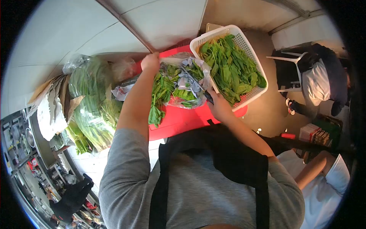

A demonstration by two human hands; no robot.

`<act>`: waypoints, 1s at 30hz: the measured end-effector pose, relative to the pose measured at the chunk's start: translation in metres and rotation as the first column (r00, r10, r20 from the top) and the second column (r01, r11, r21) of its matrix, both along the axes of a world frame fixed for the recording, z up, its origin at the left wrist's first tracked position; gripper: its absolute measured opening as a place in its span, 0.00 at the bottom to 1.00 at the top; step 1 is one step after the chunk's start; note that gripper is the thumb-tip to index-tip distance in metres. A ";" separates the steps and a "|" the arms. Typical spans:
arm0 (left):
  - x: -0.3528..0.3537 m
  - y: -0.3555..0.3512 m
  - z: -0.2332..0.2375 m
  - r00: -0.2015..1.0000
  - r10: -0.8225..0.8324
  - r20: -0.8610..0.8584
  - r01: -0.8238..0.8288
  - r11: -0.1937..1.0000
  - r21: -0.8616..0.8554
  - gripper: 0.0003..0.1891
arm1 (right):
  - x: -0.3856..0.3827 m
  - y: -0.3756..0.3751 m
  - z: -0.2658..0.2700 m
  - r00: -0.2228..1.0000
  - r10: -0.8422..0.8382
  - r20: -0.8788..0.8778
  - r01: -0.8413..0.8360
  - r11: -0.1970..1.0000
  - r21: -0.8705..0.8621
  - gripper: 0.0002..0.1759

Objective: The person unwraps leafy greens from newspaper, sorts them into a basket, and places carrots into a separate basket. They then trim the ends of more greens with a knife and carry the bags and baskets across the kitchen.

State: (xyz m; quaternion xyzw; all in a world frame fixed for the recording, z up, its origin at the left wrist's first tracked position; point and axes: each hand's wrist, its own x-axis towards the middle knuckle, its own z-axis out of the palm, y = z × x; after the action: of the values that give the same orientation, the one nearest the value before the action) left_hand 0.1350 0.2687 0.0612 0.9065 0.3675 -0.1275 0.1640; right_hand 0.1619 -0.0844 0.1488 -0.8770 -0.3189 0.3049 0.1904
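Note:
My right hand (221, 107) grips a knife (196, 82) by its black handle. Its blade points up and to the left over an opened clear plastic bag (206, 72), which contains crumpled printed paper (187, 80) and cut greens. My left hand (151, 62) is closed at the bag's far left side, by the back edge of the red work surface (171, 128); what its fingers hold is hidden. Loose leafy greens (155, 114) lie on the red surface below my left forearm. A white perforated basket (259, 61) full of leafy greens (232, 65) stands right of my right hand.
Large bagged bundles of green vegetables (91, 99) and torn cardboard (53, 110) sit at left against the tiled wall. At right, a bent-over person (324, 76) is beside a white chair (293, 61). Another person's knee and arm (316, 171) are close at my lower right.

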 end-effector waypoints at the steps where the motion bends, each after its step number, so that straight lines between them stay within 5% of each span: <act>1: 0.007 0.004 -0.001 0.997 0.068 0.037 -0.068 0.998 -0.001 0.13 | -0.004 -0.002 -0.004 1.000 0.018 0.006 -0.018 0.998 0.053 0.29; 8: -0.005 -0.018 -0.014 0.876 0.263 0.405 -0.230 0.965 -0.130 0.15 | 0.016 0.015 -0.034 0.993 -0.095 -0.064 0.103 0.985 0.142 0.28; 12: -0.039 -0.065 -0.007 0.864 -0.137 0.485 0.081 0.988 0.135 0.16 | 0.024 0.017 -0.027 0.985 -0.129 -0.114 0.136 0.989 0.060 0.29; 15: -0.059 -0.066 -0.025 0.792 -0.256 0.554 0.187 0.966 0.180 0.12 | 0.023 0.018 -0.021 0.980 -0.144 -0.136 0.151 0.988 0.039 0.29; 18: -0.075 -0.050 -0.019 0.859 -0.092 0.503 0.073 0.996 0.058 0.08 | 0.019 0.015 -0.020 0.981 -0.146 -0.128 0.149 0.989 0.015 0.29; 22: -0.058 -0.055 -0.003 0.824 -0.216 0.523 0.139 0.973 0.182 0.10 | -0.004 0.014 -0.038 0.990 -0.097 -0.104 0.107 0.990 0.096 0.30; 26: -0.046 -0.049 -0.008 0.974 -0.057 0.221 0.073 0.995 -0.062 0.23 | -0.017 0.026 -0.021 0.979 -0.031 -0.203 0.046 0.996 0.073 0.32; 27: -0.046 -0.050 -0.009 0.958 -0.027 0.286 0.037 0.999 -0.029 0.35 | -0.016 0.030 -0.018 0.978 -0.027 -0.205 0.036 0.998 0.043 0.32; 30: -0.054 -0.060 -0.006 0.986 -0.148 0.083 0.129 0.971 0.199 0.44 | -0.014 0.041 -0.022 0.987 -0.003 -0.162 0.004 1.000 0.008 0.33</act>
State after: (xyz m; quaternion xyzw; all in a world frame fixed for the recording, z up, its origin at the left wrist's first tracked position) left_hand 0.0813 0.2091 0.0547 0.9467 0.3057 -0.0580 0.0836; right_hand 0.1481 -0.0430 0.1271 -0.8491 -0.3022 0.3734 0.2196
